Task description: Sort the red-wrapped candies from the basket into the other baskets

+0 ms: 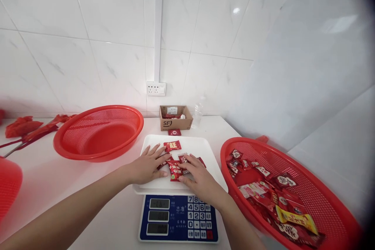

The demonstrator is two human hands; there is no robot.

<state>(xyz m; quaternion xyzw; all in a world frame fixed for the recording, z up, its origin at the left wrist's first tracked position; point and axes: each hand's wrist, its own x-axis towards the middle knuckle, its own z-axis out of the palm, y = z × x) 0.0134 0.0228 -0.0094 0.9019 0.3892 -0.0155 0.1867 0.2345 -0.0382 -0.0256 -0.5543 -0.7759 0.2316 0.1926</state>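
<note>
Several red snack packets lie on the white tray of a digital scale. My left hand rests over the tray's left side, fingers spread, touching a dark red packet partly hidden beneath them. On the right, my right hand has its fingers stretched out over other packets, covering part of them. A red packet with large yellow lettering lies beyond my fingertips. Below the tray is the scale's blue panel with its keys and three displays.
To the right, a red basket holds many packets, one of them yellow. Another red basket stands at the left. Toward the wall are a small cardboard box and a clear bottle. Red bags lie far left.
</note>
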